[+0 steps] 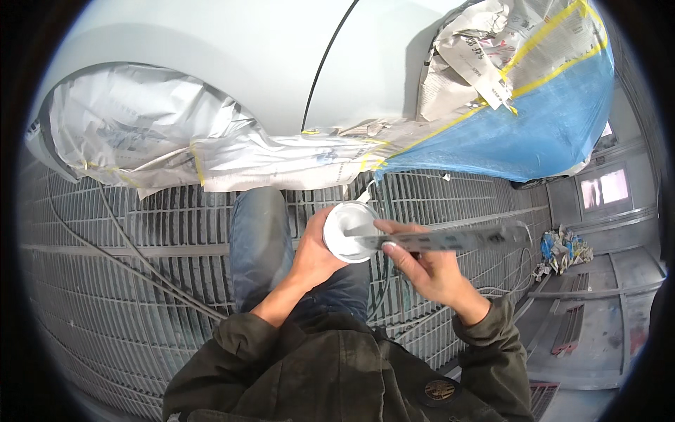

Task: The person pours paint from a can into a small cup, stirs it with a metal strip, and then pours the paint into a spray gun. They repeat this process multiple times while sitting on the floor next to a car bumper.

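Observation:
My left hand (311, 247) is wrapped round the side of a white round cup (340, 247), held upright in front of my knees. Whatever is in the cup looks pale, and I cannot make out its level. Between the thumb and fingers of my right hand (429, 271) is a long, flat, grey stirring stick (472, 238) with dark marks along it. One end of the stick reaches into the cup; the other sticks out to the right.
A pale car body panel (281, 49) rises ahead, its lower parts covered with masking paper (281, 165), yellow tape and blue plastic sheet (534, 137). Slatted metal grating (169, 218) forms the floor, with hoses (151, 267) across it. Crumpled paper (564, 250) lies at right.

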Demonstrator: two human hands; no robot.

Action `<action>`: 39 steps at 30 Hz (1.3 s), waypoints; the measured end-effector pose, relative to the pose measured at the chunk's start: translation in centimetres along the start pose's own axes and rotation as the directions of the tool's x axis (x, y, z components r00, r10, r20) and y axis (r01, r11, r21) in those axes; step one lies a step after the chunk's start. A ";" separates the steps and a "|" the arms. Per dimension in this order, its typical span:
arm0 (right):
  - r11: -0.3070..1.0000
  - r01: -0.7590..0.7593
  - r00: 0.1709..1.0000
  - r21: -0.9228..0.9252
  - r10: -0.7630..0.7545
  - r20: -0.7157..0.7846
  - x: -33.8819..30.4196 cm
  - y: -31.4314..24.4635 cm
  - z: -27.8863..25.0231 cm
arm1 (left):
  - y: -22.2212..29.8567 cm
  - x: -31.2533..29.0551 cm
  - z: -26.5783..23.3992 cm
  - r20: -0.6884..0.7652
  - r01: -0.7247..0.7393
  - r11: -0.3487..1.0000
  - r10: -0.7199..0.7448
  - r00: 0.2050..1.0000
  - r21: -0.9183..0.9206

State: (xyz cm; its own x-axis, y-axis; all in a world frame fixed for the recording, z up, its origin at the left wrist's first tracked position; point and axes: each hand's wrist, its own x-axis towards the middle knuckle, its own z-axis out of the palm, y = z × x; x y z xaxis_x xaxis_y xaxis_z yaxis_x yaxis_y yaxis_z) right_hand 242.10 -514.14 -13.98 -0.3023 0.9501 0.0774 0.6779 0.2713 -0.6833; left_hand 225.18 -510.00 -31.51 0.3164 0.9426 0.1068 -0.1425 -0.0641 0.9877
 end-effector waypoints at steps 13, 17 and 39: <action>0.962 0.048 0.958 -0.268 -0.120 -0.261 1.2 0.6 0.4 | 0.0 -0.7 0.6 0.033 0.012 0.999 -0.013 0.999 0.036; 1.000 0.012 0.982 0.020 -0.008 -0.191 1.0 0.5 1.8 | 0.5 -0.4 0.7 0.036 0.007 1.000 -0.006 0.999 -0.020; 0.981 0.006 0.970 0.193 0.041 -0.238 3.9 -2.3 -3.2 | 4.3 4.8 -1.1 0.021 0.049 0.998 -0.048 0.999 -0.032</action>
State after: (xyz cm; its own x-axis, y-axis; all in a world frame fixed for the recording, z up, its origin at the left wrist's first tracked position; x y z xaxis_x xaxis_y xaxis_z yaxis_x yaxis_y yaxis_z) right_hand 241.45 -510.54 -9.77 -0.1057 0.9698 0.2200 0.5337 0.2420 -0.8103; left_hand 225.10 -505.41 -26.87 0.3421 0.9377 0.0613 -0.1569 -0.0073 0.9876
